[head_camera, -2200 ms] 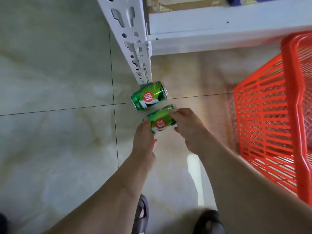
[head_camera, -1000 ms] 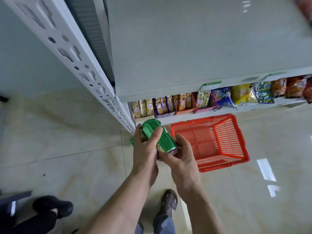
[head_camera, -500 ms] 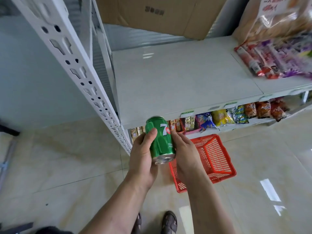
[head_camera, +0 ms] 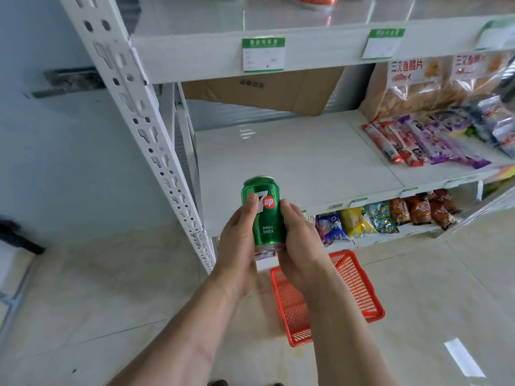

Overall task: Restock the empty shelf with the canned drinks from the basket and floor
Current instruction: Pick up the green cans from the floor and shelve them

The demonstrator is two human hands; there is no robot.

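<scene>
Both hands hold one green aluminium 7up drink can (head_camera: 264, 211) between them. The left hand (head_camera: 237, 246) curls around the can's left side, its thumb laid across the front beside the logo, and the right hand (head_camera: 299, 240) presses against the right side with its fingers wrapped behind. Each hand is partly closed on the can, which stands upright with its top rim uppermost and the printed label turned toward the camera.

The can is raised in front of the front edge of the white, bare middle shelf board (head_camera: 292, 160), near that board's front left corner and close to the white perforated metal upright (head_camera: 145, 129) of the rack. It does not touch the board. At the back of the same board leans a brown cardboard box (head_camera: 267, 90). Toward the board's right edge lie red and purple snack packets (head_camera: 418, 143), with large clear bags of crisps (head_camera: 418, 84) standing behind them.

Below, the lower shelf carries a row of colourful snack bags (head_camera: 387, 215). A red plastic lattice basket (head_camera: 359, 291) sits on the pale tiled floor (head_camera: 83, 302) just in front of that lower shelf, partly hidden by the right forearm. Green-and-white price tags (head_camera: 263, 54) are clipped along the front edge of the upper shelf.
</scene>
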